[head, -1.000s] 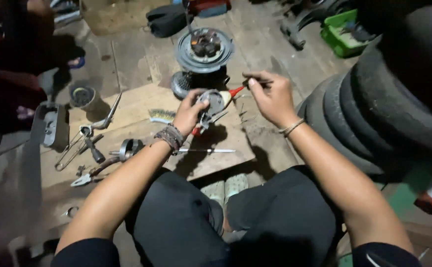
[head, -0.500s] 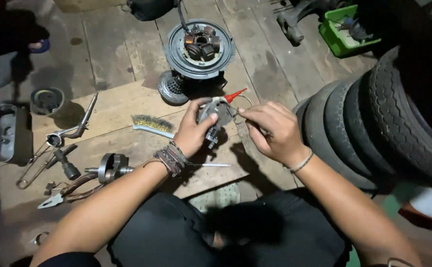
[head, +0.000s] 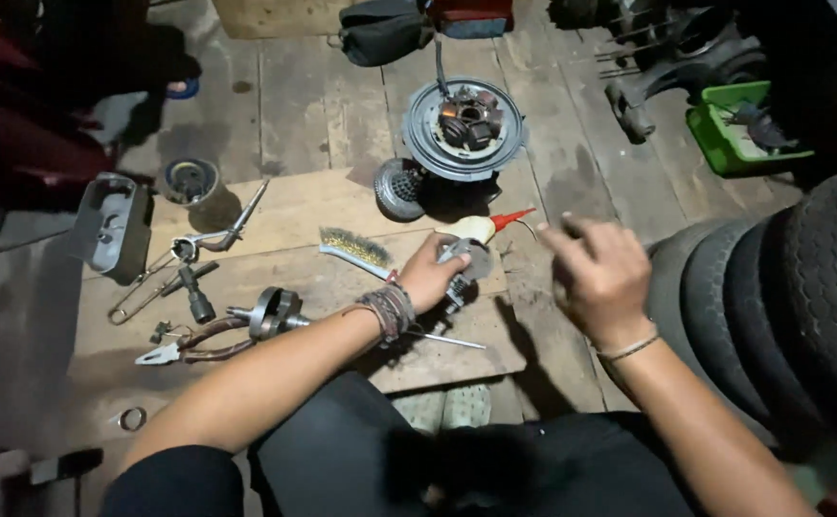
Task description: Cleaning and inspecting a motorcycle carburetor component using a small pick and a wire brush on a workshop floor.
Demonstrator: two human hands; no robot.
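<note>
My left hand [head: 430, 275] grips a small round grey metal engine part [head: 469, 262] low over a wooden board [head: 275, 215]. My right hand [head: 599, 273] hovers to the right of that part, apart from it, fingers loosely curled and blurred; whether anything small is pinched in them I cannot tell. A squeeze oil bottle with a red spout [head: 487, 226] lies just behind the part. A thin metal rod [head: 452, 340] rests on the board under my left wrist.
A stator plate [head: 463, 127] and a gear [head: 398, 189] sit on the plank floor beyond. A wire brush [head: 352, 248], pliers [head: 184, 350], crank part [head: 270, 313] and grey cover [head: 112, 227] lie left. Stacked tyres [head: 782, 306] fill the right; a green tray [head: 739, 129] is far right.
My right hand left the metal part and pulled away to the right. My left hand lowered the part toward the board. The view shifted, sliding everything rightward.
</note>
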